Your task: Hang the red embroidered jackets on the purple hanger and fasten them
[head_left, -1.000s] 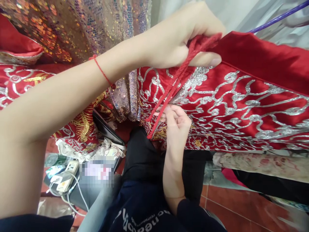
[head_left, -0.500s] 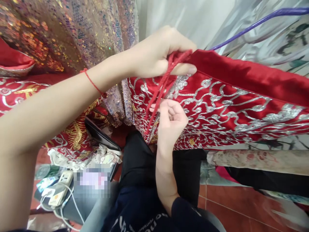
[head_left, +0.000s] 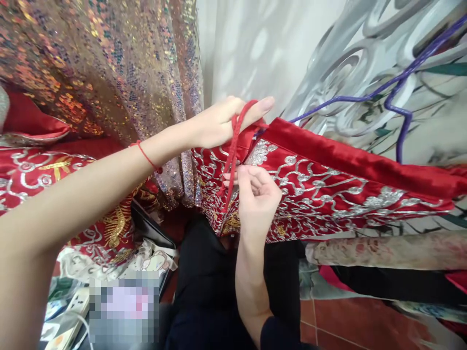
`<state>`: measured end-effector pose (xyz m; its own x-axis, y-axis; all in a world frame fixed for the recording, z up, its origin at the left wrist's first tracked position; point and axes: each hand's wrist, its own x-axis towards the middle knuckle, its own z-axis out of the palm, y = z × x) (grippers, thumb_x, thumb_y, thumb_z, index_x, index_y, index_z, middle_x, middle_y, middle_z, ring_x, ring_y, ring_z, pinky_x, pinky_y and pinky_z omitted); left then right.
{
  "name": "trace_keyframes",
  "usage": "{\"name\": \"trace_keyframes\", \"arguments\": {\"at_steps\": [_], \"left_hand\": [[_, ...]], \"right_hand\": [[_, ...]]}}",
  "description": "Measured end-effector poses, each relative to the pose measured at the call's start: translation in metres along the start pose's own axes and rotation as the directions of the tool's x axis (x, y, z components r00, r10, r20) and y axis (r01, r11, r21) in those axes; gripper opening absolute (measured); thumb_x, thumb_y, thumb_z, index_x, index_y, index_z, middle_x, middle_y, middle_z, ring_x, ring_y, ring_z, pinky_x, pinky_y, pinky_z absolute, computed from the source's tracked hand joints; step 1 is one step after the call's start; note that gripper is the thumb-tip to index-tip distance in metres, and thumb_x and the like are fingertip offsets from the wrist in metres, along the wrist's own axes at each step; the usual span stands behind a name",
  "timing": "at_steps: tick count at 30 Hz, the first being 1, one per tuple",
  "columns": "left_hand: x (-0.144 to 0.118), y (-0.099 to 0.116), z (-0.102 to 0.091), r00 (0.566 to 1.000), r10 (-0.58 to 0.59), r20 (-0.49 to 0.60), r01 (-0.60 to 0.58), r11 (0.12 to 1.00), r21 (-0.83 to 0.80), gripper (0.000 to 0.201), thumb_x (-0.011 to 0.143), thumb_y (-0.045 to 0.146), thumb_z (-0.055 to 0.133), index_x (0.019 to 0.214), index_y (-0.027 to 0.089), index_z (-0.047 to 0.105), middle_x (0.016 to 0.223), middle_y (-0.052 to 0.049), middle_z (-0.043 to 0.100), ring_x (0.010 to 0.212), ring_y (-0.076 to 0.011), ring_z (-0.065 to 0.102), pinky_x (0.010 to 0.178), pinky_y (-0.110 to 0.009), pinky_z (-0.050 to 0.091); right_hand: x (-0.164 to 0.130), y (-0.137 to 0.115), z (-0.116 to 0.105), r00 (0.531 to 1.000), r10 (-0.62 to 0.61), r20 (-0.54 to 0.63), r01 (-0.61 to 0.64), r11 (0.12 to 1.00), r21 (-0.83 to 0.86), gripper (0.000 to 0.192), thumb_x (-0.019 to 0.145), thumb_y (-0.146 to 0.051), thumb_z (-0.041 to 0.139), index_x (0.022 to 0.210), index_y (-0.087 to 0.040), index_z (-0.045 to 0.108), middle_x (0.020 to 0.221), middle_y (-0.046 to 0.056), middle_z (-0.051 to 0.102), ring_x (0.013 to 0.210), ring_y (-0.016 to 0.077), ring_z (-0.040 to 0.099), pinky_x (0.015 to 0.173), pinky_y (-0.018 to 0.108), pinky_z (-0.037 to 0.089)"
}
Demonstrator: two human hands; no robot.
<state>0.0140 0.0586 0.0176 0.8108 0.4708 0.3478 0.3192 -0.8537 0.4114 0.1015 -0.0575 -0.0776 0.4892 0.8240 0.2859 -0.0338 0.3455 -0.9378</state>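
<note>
A red skirt [head_left: 310,165] with silver and gold sequin embroidery hangs in front of me from a purple hanger [head_left: 346,98]. At its waistband, my left hand [head_left: 228,119] is closed on the red fabric, its thumb stretched out. A doubled red cord [head_left: 233,146] loops over that hand and dangles down the skirt. Just below, my right hand [head_left: 257,192] pinches at the lower end of a narrow gap in the skirt beneath the waistband. What lies between those fingertips is too small to make out. The cord's hanging ends pass beside the right fingers.
Sequinned fabric [head_left: 146,73] hangs at the left, above another red embroidered garment [head_left: 91,228]. A power strip [head_left: 73,311] with a white cable is at lower left. White scrollwork [head_left: 350,73] stands behind the hanger, and folded cloth [head_left: 372,250] lies at right above the tiled floor [head_left: 350,316].
The left hand and waistband have come lower in view, and its thumb now stretches out above the cord. More of the purple hanger shows. The right hand keeps its pinch.
</note>
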Motion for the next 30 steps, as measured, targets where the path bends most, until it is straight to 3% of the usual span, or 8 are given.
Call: {"name": "trace_keyframes", "arguments": {"at_steps": [4, 7, 12, 16, 19, 21, 26, 30], "left_hand": [[0.001, -0.006, 0.000, 1.000, 0.024, -0.017, -0.022, 0.990, 0.139, 0.071, 0.105, 0.050, 0.006, 0.080, 0.012, 0.060, 0.066, 0.000, 0.050, 0.070, -0.0142, 0.062, 0.073, -0.033, 0.048], [-0.001, -0.009, -0.007, 0.998, 0.030, -0.050, -0.013, 0.954, 0.300, 0.056, 0.104, 0.054, 0.025, 0.093, 0.015, 0.063, 0.072, -0.003, 0.059, 0.080, -0.0190, 0.065, 0.079, -0.033, 0.049], [-0.040, 0.020, -0.006, 0.962, -0.099, -0.255, 0.208, 0.870, 0.446, 0.045, 0.096, 0.046, 0.052, 0.120, 0.008, 0.057, 0.108, -0.016, 0.063, 0.117, -0.0315, 0.059, 0.100, -0.045, 0.047], [-0.092, 0.061, 0.052, 0.836, -0.213, -0.506, 0.431, 0.826, 0.364, 0.043, 0.093, 0.022, 0.054, 0.133, 0.010, 0.045, 0.136, -0.020, 0.051, 0.134, -0.0317, 0.046, 0.110, -0.048, 0.042], [-0.113, 0.057, 0.114, 0.657, -0.362, -0.661, 0.572, 0.811, 0.124, 0.026, 0.091, 0.022, 0.057, 0.115, 0.015, 0.051, 0.108, -0.011, 0.060, 0.104, -0.0248, 0.059, 0.091, -0.040, 0.052], [-0.112, 0.039, 0.145, 0.603, -0.434, -0.669, 0.560, 0.828, -0.032, 0.030, 0.083, 0.028, 0.068, 0.105, 0.017, 0.052, 0.096, -0.006, 0.059, 0.089, -0.0219, 0.060, 0.081, -0.035, 0.053], [-0.087, 0.008, 0.162, 0.637, -0.437, -0.635, 0.466, 0.874, -0.134, 0.001, 0.086, 0.021, 0.054, 0.085, 0.020, 0.054, 0.084, -0.004, 0.063, 0.081, -0.0195, 0.060, 0.075, -0.029, 0.048], [-0.081, 0.012, 0.161, 0.668, -0.402, -0.627, 0.428, 0.896, -0.118, 0.014, 0.087, 0.017, 0.044, 0.081, 0.020, 0.057, 0.082, -0.006, 0.066, 0.079, -0.0197, 0.062, 0.070, -0.027, 0.045]], "right_hand": [[0.007, -0.003, 0.011, 0.996, -0.049, -0.076, 0.050, 0.999, 0.015, 0.013, 0.087, -0.031, 0.060, 0.079, -0.021, 0.060, 0.068, -0.002, 0.069, 0.059, 0.0122, 0.068, 0.061, 0.026, 0.057], [0.007, 0.007, 0.008, 0.999, -0.031, -0.010, 0.031, 0.999, 0.007, 0.014, 0.087, -0.033, 0.060, 0.080, -0.020, 0.060, 0.068, -0.001, 0.068, 0.059, 0.0126, 0.067, 0.060, 0.026, 0.056], [0.010, 0.020, -0.010, 0.995, -0.012, 0.103, 0.013, 1.000, -0.008, 0.016, 0.085, -0.033, 0.064, 0.081, -0.018, 0.065, 0.069, 0.000, 0.069, 0.063, 0.0134, 0.066, 0.064, 0.027, 0.055], [0.012, 0.017, -0.017, 0.986, 0.001, 0.166, -0.001, 1.000, -0.002, 0.017, 0.084, -0.034, 0.064, 0.079, -0.018, 0.066, 0.065, -0.002, 0.065, 0.058, 0.0115, 0.061, 0.062, 0.026, 0.052], [0.011, 0.012, -0.019, 0.982, 0.027, 0.187, -0.022, 0.999, -0.031, 0.018, 0.083, -0.034, 0.064, 0.078, -0.018, 0.067, 0.065, -0.003, 0.062, 0.058, 0.0101, 0.056, 0.060, 0.023, 0.047], [0.009, 0.010, -0.021, 0.977, 0.047, 0.207, -0.044, 0.999, -0.021, 0.018, 0.082, -0.034, 0.064, 0.078, -0.017, 0.067, 0.064, -0.003, 0.061, 0.059, 0.0098, 0.054, 0.058, 0.022, 0.044], [0.004, 0.015, -0.023, 0.964, 0.112, 0.243, -0.131, 0.989, 0.062, 0.019, 0.077, -0.036, 0.067, 0.073, -0.017, 0.066, 0.064, -0.002, 0.061, 0.059, 0.0107, 0.054, 0.060, 0.024, 0.046], [0.005, 0.017, -0.018, 0.963, 0.178, 0.202, -0.203, 0.973, 0.112, 0.028, 0.073, -0.041, 0.069, 0.062, -0.018, 0.057, 0.054, -0.004, 0.053, 0.051, 0.0083, 0.046, 0.052, 0.023, 0.041]]}}
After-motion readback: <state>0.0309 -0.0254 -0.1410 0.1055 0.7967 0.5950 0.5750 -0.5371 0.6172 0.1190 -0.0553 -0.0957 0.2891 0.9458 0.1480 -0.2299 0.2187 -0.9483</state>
